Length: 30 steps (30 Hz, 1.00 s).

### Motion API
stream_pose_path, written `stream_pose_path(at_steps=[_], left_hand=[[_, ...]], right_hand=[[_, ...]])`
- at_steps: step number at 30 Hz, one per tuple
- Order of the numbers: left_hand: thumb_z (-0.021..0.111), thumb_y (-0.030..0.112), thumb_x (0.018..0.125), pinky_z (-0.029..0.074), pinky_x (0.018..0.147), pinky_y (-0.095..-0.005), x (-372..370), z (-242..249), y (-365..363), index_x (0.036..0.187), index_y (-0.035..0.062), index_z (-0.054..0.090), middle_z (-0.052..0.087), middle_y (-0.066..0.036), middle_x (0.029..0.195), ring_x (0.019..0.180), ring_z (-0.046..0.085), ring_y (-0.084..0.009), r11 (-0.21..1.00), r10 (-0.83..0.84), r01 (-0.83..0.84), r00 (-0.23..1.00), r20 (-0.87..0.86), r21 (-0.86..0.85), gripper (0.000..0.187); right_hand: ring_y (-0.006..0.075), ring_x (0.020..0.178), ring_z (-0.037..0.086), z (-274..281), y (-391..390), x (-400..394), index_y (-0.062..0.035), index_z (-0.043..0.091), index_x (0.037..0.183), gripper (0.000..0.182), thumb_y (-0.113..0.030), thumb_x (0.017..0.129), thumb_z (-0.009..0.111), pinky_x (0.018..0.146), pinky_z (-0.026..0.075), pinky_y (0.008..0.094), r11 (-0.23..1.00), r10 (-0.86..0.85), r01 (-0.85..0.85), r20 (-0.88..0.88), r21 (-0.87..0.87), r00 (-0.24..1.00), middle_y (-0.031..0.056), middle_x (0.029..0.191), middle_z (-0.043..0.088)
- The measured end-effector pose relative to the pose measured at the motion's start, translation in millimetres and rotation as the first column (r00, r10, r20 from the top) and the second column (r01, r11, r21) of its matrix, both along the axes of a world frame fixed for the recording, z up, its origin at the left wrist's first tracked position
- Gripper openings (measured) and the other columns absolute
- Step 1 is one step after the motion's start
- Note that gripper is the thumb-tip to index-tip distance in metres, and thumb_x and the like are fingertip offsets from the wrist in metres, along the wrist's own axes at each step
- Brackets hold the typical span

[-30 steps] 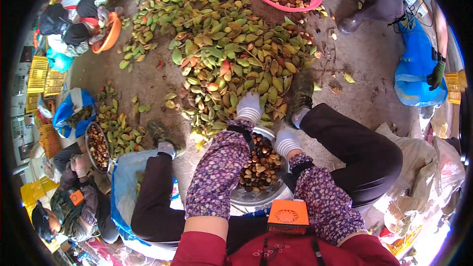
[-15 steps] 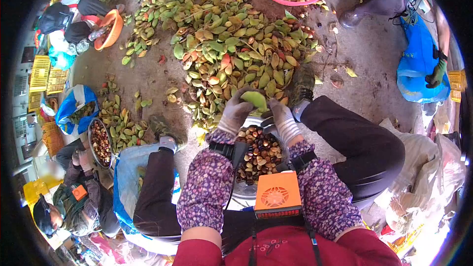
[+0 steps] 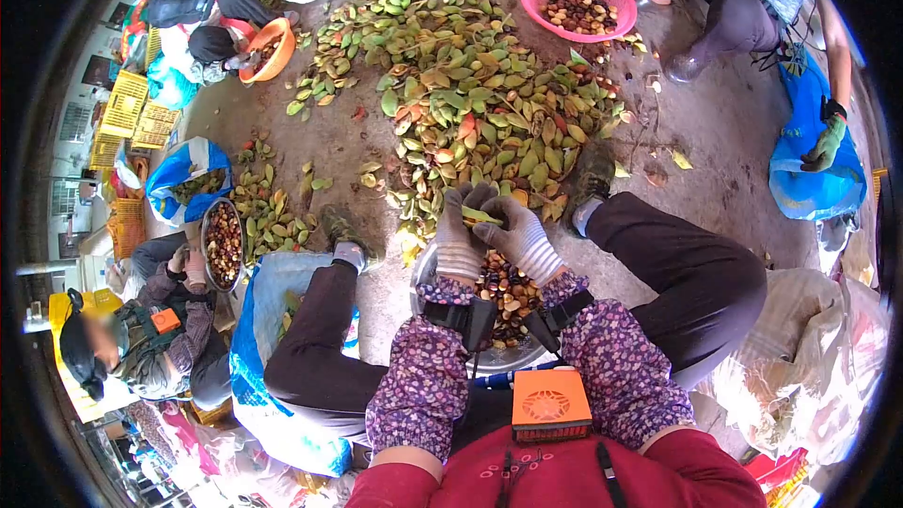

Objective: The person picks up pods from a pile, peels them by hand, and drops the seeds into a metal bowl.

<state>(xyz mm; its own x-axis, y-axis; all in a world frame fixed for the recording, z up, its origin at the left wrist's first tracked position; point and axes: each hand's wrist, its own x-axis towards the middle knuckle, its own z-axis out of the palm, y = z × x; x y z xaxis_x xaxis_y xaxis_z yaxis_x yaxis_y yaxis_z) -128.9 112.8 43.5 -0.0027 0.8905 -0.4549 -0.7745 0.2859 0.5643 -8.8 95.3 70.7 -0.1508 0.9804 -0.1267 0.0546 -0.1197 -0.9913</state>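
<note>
Both gloved hands meet over a metal bowl (image 3: 423, 292) that holds brown and cream seeds (image 3: 513, 290). Between the fingers is a green pod (image 3: 478, 215), now largely covered by the gloves. My left hand (image 3: 459, 230), in a grey glove, closes round the pod from the left. My right hand (image 3: 519, 233), in a striped grey-white glove, grips it from the right. Just beyond the hands lies a large heap of green and reddish pods (image 3: 489, 103) on the floor.
A pink basket (image 3: 621, 26) of seeds stands beyond the heap. Co-workers sit at left, near an orange basin (image 3: 273, 61) and a metal bowl of seeds (image 3: 226, 245). Blue-white sacks (image 3: 263, 339) lie by my left leg. Another person's gloved hand (image 3: 828, 146) is at right.
My hands have drawn together round the pod, covering much of it. The head view has shifted, so the surroundings appear moved. The hand at right has turned and lowered slightly.
</note>
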Motion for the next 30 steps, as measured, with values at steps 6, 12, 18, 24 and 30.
stream_pose_path(at_steps=[6,12,18,24,30], left_hand=[[0.057,0.057,0.079,0.044,0.093,-0.0437,-0.3,14.1,-12.8,0.122,0.0012,0.042,0.051,-0.017,0.123,0.11,0.051,-0.031,0.991,-0.089,0.101,0.986,-0.138,0.086,0.072],[0.054,0.06,0.079,0.041,0.096,-0.0412,-6.3,1.9,-21.8,0.124,-0.0001,0.041,0.05,-0.018,0.124,0.112,0.05,-0.0295,0.972,-0.107,0.137,0.981,-0.159,0.192,0.077],[0.052,0.064,0.078,0.04,0.098,-0.0402,-8.3,-22.4,-26.5,0.119,-0.001,0.045,0.053,-0.017,0.12,0.111,0.051,-0.0282,0.962,-0.014,0.082,0.967,-0.253,0.26,0.078],[0.05,0.059,0.083,0.042,0.095,-0.0378,-20.6,-28.9,-32.3,0.119,-0.0012,0.044,0.053,-0.018,0.12,0.11,0.052,-0.0272,0.989,-0.024,0.067,0.949,-0.313,0.128,0.07],[0.041,0.05,0.092,0.046,0.085,-0.0327,-17.7,-12.9,-27.7,0.115,-0.0039,0.047,0.059,-0.017,0.11,0.096,0.058,-0.0239,0.949,0.025,0.178,0.778,-0.627,0.259,0.059]], right_hand=[[0.0151,0.079,0.056,-14.1,-3.8,-7.0,0.0059,0.058,0.104,0.041,-0.028,0.083,0.066,0.071,0.047,0.0289,0.937,-0.211,0.053,-0.437,-0.346,0.874,0.0103,0.087,0.063],[0.0139,0.075,0.053,-26.4,-2.3,-7.1,0.0084,0.058,0.103,0.054,-0.043,0.085,0.059,0.065,0.044,0.0284,0.921,-0.169,0.08,-0.205,-0.382,0.964,0.0135,0.085,0.064],[0.032,0.078,0.061,-11.9,-7.0,-16.2,-0.004,0.061,0.098,0.033,-0.033,0.082,0.06,0.074,0.049,0.0383,0.994,-0.028,-0.031,0.511,0.106,0.859,0.0228,0.09,0.06],[0.0371,0.088,0.06,1.4,-1.7,-22.7,-0.0046,0.059,0.1,0.037,-0.032,0.076,0.065,0.08,0.048,0.0431,0.953,0.302,-0.232,0.571,-0.195,0.764,0.0231,0.092,0.061],[0.0329,0.088,0.061,-40.1,-19.0,-37.3,0.0057,0.054,0.109,0.036,-0.024,0.089,0.054,0.077,0.047,0.037,0.998,0.064,-0.047,0.407,-0.052,0.911,0.0224,0.094,0.063]])
